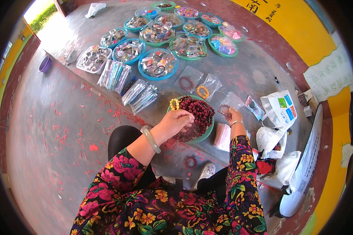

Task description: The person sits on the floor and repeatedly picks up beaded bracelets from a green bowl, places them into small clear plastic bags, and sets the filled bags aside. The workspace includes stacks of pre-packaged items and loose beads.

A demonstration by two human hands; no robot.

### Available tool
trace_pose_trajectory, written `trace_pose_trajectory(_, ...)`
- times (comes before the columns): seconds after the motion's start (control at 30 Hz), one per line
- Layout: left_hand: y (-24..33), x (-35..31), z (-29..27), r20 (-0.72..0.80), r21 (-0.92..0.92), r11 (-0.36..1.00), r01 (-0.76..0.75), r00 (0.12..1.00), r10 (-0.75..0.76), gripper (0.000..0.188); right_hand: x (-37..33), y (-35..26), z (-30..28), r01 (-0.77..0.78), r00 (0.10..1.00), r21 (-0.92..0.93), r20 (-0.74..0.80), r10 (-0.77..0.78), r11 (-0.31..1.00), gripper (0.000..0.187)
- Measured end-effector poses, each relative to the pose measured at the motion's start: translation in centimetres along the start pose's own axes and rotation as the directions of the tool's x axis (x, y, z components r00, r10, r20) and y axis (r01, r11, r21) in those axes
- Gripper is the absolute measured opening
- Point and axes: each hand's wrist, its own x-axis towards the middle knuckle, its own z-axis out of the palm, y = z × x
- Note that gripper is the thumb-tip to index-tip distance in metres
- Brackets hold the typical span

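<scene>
Across a gray concrete floor point(66, 129) flecked with red scraps, filling the left and center of the frame, trinkets are laid out below a yellow-and-maroon wall point(298, 29) that curves along the upper right. A person in a floral-print top point(145, 211) leans in from the lower edge. Plastic bowls point(158, 78) in blue and green, loaded with small bagged goods, cluster at upper center. White plastic shopping bags point(279, 109) slump at center right. Just below the frame's middle, a green bowl point(203, 138) holds a heap of dark red bead bracelets point(200, 111). Bundles of packaged pens point(114, 76) lie left of center, and a purple bucket point(45, 64) stands at upper left.

Over the green bowl, the left hand point(178, 121) has thumb and fingertips pressed together; whether anything thin sits between them cannot be told. To its right, the right hand point(235, 116) pinches a clear plastic bag point(232, 100), a reddish-brown bracelet point(224, 109) showing beside its fingers. A pink-and-white stack of packaging point(222, 137) sits just below. Yellow beads point(174, 103) rest at the bowl's upper-left rim, while a single dark red bracelet point(190, 162) lies on the floor at lower center.
</scene>
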Motion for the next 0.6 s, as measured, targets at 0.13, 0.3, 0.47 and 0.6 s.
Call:
trace_pose_trajectory(0.13,-0.4,0.5,0.0,0.010,0.056,0.998,-0.039,0.999,0.038,0.023,1.7,0.0,-0.3,-0.069,0.947,-0.208,-0.322,-0.002,0.976,0.017)
trace_pose_trajectory(0.3,-0.5,0.5,0.1,-0.001,0.092,0.995,-0.039,0.999,0.040,0.022,-1.7,3.1,-0.5,-0.115,0.974,0.077,-0.188,0.128,0.990,0.019)
trace_pose_trajectory(0.47,-0.5,0.2,0.2,-0.028,0.072,0.996,-0.048,0.998,0.050,0.020,-9.7,3.1,-0.3,-0.142,0.859,-0.013,0.496,0.129,0.990,0.019)
trace_pose_trajectory(0.6,-0.1,0.1,0.9,-0.030,0.083,0.996,-0.043,0.999,0.046,0.021,-14.2,7.5,0.0,-0.101,0.629,-0.735,0.475,0.616,0.670,0.026)
